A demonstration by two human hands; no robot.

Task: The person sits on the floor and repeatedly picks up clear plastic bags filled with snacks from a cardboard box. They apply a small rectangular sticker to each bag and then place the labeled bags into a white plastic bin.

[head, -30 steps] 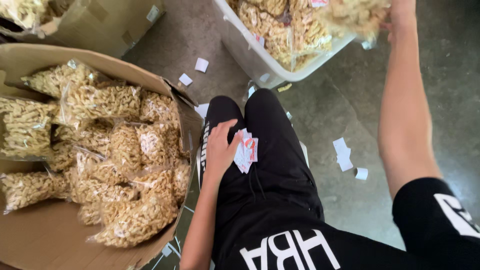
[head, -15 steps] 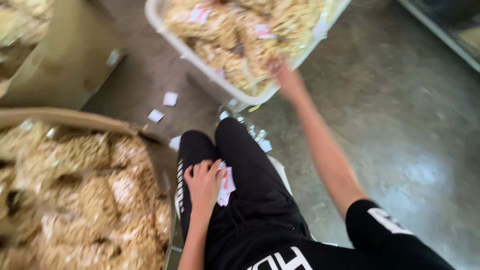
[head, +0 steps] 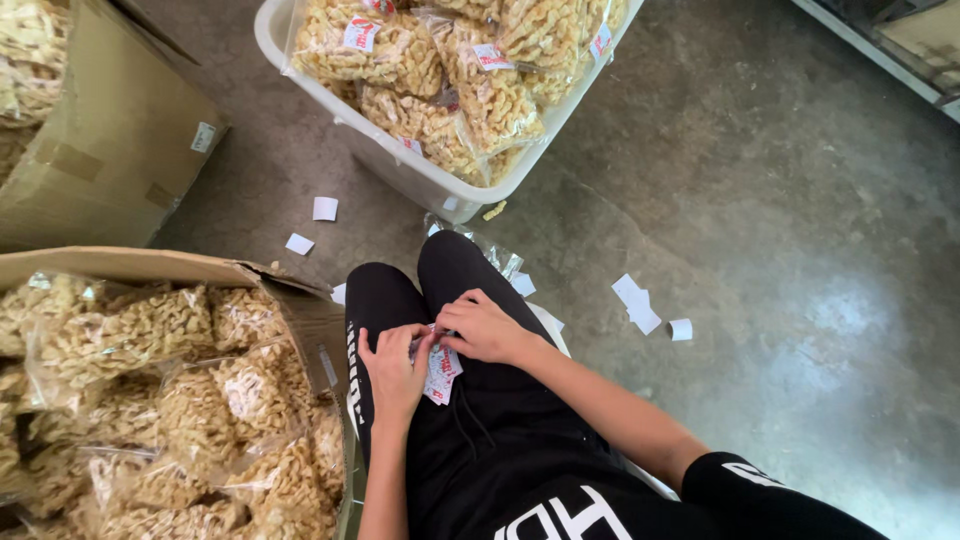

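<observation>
A seated person in black trousers (head: 455, 300) works a small stack of red-and-white labels (head: 441, 372) on the lap, both hands meeting over it. The left hand (head: 393, 368) lies palm-down on the thigh with its fingers curled over the stack's left edge, holding it in place. The right hand (head: 482, 327) comes in from the right, its thumb and fingertips pinched at the top of the stack; whether they grip a single label or only touch the pile is hard to tell from this angle.

To the left, just beside the knee, an open cardboard box (head: 150, 266) holds clear bags of pale, curly snacks (head: 180, 400), none with a label showing. Straight ahead, past the knees, a white plastic tub (head: 400, 172) is heaped with the same kind of bags (head: 440, 60), several carrying red-and-white labels. A second cardboard box (head: 110, 140) stands at upper left.

White paper scraps (head: 325, 208) lie scattered on the grey concrete floor (head: 780, 220), two near the tub, more to the right of the legs, one of them curled into a small roll (head: 680, 329). An empty clear bag (head: 500, 260) lies crumpled on the floor between the knees and the tub.
</observation>
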